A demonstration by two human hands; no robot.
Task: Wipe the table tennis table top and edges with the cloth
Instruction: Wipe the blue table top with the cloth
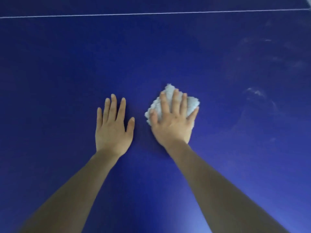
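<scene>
The blue table tennis table top point(58, 73) fills the whole view. A folded white cloth point(191, 103) lies on it just right of centre. My right hand point(173, 120) presses flat on the cloth, fingers spread, and covers most of it. My left hand point(112, 128) rests flat on the bare table beside it, palm down, fingers apart, holding nothing.
A thin white line point(151, 13) runs across the table at the far side and meets another white line at the far right corner point(308, 2). Pale dusty smears point(257, 93) mark the surface to the right of the cloth.
</scene>
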